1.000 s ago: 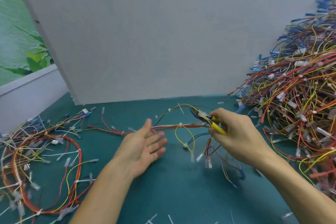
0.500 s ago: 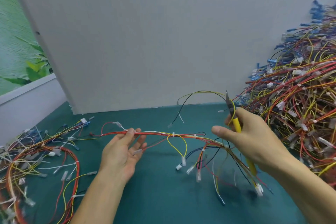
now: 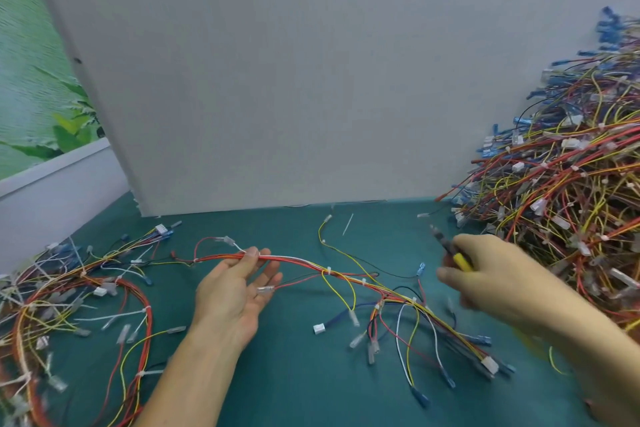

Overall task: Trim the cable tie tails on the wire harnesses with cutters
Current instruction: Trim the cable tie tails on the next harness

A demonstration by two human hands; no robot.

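Wire harness [image 3: 346,276] stretches across the middle of a teal desk [image 3: 294,374], its left end held in a hand. On the far left, a wall picture of green leaves [image 3: 31,97] sits above a white ledge [image 3: 52,184]. Below it, at the desk's left edge, lies a loose heap [image 3: 69,305] of harnesses, red, yellow and white wires with long white tie tails sticking out. A plain grey panel [image 3: 277,80] stands upright along the back of the desk. One cut tie tail [image 3: 348,224] lies near its foot. A tall pile [image 3: 571,184] of tangled harnesses rises on the right.

The left hand [image 3: 235,291] is palm up. Its grip is closed lightly on the harness, with the thumb pressing the red and white bundle against the fingers, and a clear plug [image 3: 265,289] rests on the fingertips. From there the bundle runs right and down, bound by small white ties. It fans into yellow, red, white, blue and black branches that end in plugs on the desk. The right hand [image 3: 495,281], blurred, hovers above those branches. Its grip is clamped on the cutters [image 3: 459,258], yellow handle in the fist and dark tip pointing up and left. Whether the blades are apart cannot be told.
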